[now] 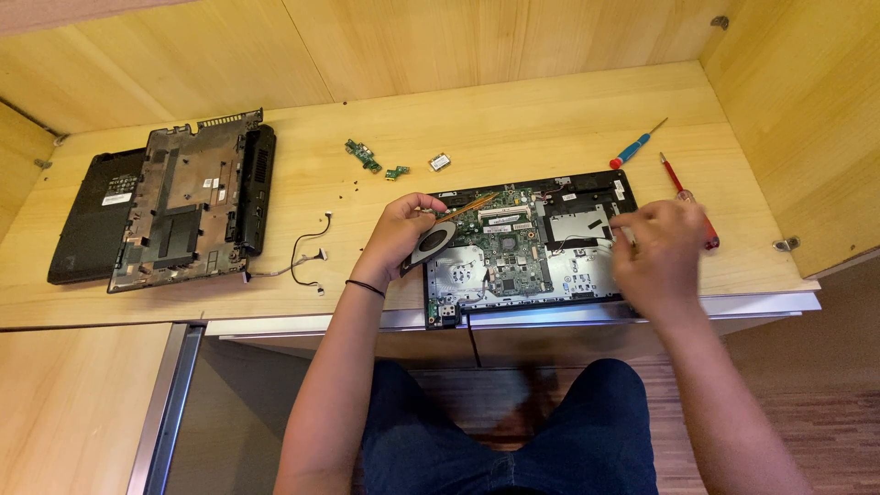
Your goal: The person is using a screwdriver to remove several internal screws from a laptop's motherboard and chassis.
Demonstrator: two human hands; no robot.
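Note:
An opened laptop base with a green motherboard lies at the desk's front edge. My left hand grips a black cooling fan with its copper heat pipe, lifted at the laptop's left end. My right hand is blurred over the laptop's right end, fingers curled; whether it holds anything I cannot tell. A black band circles my left wrist.
A removed bottom cover and another black panel lie at the left. Loose wires, two small green boards, a small chip card, a blue screwdriver and a red screwdriver sit on the wooden desk.

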